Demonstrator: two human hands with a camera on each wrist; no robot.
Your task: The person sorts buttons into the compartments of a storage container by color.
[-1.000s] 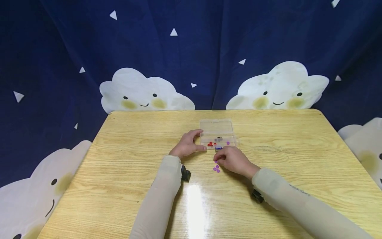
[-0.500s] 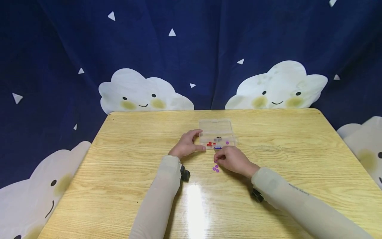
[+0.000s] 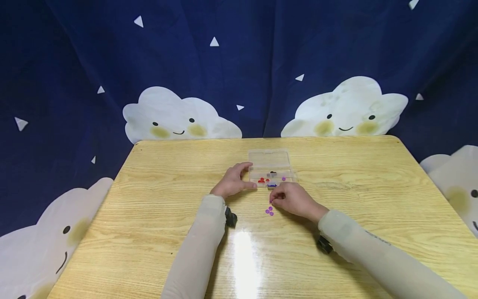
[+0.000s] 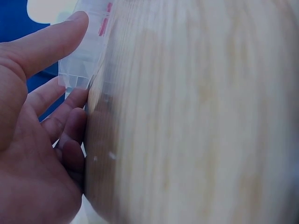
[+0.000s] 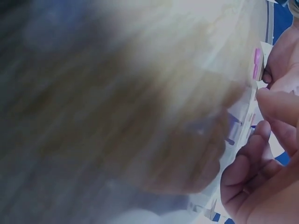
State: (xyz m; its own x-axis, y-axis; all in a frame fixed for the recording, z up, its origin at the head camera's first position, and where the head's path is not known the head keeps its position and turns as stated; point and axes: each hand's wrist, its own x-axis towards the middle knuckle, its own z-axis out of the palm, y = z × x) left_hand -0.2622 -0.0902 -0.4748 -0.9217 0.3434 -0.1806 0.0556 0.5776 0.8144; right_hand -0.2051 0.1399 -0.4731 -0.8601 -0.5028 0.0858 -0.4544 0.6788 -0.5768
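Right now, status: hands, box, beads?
Left hand holds clear box at its left side. Right hand, fingers curled, beside purple beads on table; pinch unclear. Nothing in between.

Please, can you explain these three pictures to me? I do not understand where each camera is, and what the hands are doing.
A person works with two bare hands at a wooden table. The wide picture comes from a camera on the head; the two blurry close pictures come from cameras on the wrists. The left hand holds the side of a small clear box with red beads inside. The right hand has curled fingers near some loose purple beads; its grip seems to pinch something, but that is too small to tell.
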